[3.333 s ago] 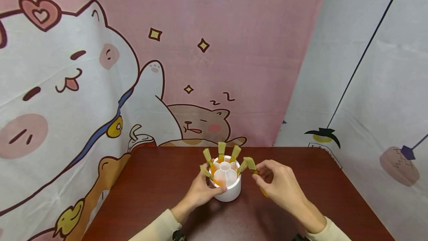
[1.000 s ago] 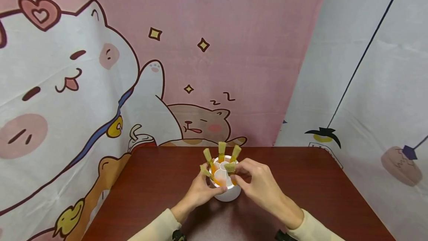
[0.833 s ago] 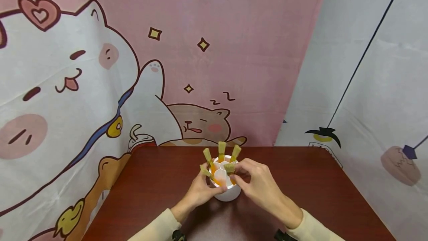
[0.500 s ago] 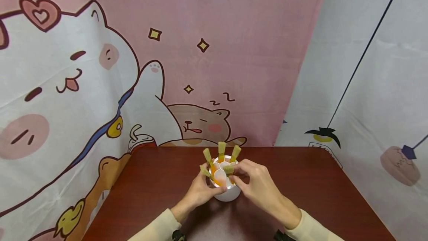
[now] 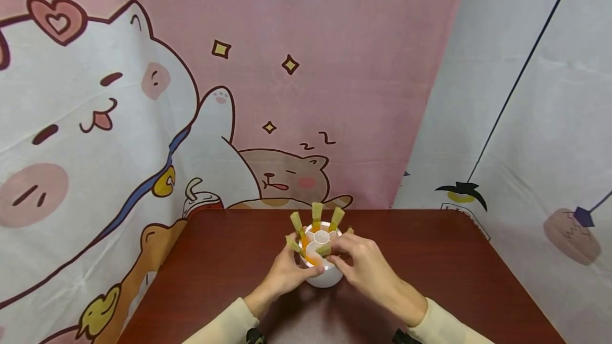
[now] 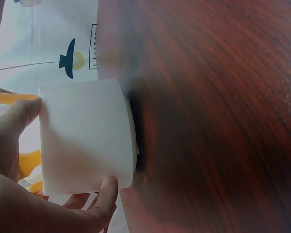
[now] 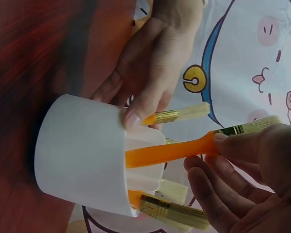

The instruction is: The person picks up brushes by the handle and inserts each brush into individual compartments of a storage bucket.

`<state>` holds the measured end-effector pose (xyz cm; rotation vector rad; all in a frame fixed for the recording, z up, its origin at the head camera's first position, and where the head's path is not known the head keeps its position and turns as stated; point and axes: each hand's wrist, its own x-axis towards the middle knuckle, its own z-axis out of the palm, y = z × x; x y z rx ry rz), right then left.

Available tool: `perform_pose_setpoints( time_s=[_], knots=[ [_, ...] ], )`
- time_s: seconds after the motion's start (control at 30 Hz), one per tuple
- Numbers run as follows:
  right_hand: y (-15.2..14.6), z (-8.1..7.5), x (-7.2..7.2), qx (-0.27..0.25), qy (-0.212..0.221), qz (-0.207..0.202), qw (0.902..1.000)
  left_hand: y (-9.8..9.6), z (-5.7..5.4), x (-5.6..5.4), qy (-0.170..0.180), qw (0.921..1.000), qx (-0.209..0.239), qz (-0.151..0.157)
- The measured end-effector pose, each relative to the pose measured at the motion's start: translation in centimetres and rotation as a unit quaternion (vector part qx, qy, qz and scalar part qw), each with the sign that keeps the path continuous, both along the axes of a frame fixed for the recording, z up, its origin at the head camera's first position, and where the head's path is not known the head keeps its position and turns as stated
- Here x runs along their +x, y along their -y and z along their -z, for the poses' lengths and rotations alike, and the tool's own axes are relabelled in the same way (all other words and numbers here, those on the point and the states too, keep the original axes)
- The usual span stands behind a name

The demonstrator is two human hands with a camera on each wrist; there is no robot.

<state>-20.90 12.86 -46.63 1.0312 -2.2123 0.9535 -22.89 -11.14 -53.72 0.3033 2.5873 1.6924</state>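
Note:
A round white brush holder (image 5: 326,279) with inner compartments stands on the table. My left hand (image 5: 286,274) grips it from the left, its thumb at the rim. In the left wrist view, a finger of the left hand (image 6: 19,199) lies against the white wall. My right hand (image 5: 377,272) pinches a paintbrush (image 7: 179,149) near its metal band. That brush has a flat orange handle, whose lower end dips inside the holder's near rim; its bristles point up. More brushes (image 5: 317,215) stand bristles up around the holder, one of them (image 7: 172,213) partly behind my right hand in the head view.
The dark red-brown wooden table (image 5: 210,264) spreads around the holder. Behind it hangs a pink cloth (image 5: 363,94) printed with cartoon cats, and a whitish printed cloth (image 5: 516,137) hangs at the right.
My right hand has carried the brush from the right of the holder to above its near right compartments, then shifted it slightly nearer to me. The left hand keeps its grip.

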Motion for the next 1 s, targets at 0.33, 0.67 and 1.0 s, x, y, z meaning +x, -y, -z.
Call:
perform_pose_setpoints(
  time_s=[0.33,0.67,1.0],
  knots=[
    [0.0,1.0,-0.2,0.036,-0.006,0.021,0.9991,0.1,0.1,-0.1,-0.001,1.0,0.006,0.005],
    [0.0,1.8,-0.5,0.065,-0.007,0.039,0.9971,-0.1,0.0,-0.1,-0.008,0.9999,0.014,0.001],
    [0.1,2.7,-0.6,0.085,0.005,0.053,0.995,-0.1,0.1,-0.1,-0.007,0.9999,0.013,0.004]
  ],
)
